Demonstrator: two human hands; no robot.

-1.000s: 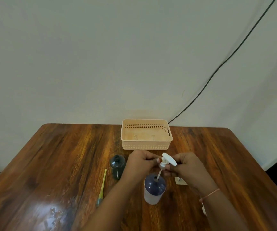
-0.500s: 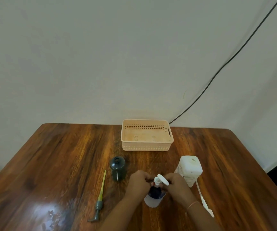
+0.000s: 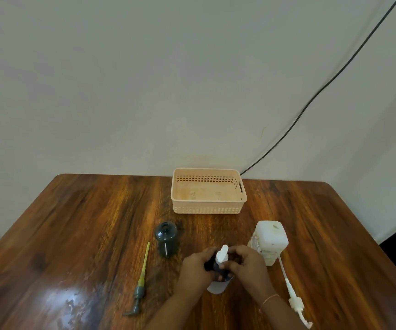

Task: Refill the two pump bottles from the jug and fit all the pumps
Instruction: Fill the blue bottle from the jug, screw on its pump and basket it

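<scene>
Glossy wooden table (image 3: 73, 234) with strong grain fills the lower half of the head view, under a plain pale wall (image 3: 120, 79) crossed by a black cable (image 3: 311, 101). Low centre, the left hand (image 3: 195, 267) grasps the dark bottle (image 3: 218, 285) and the right hand (image 3: 245, 264) pinches its white pump (image 3: 222, 253). At right stands a white squarish jug (image 3: 270, 241); its label is unreadable. A second white pump (image 3: 293, 294) lies beside it. Left of centre stands an open dark round bottle (image 3: 166, 238), near a grey pump with yellow tube (image 3: 141, 279). Behind sits a perforated peach plastic basket (image 3: 207, 207).
</scene>
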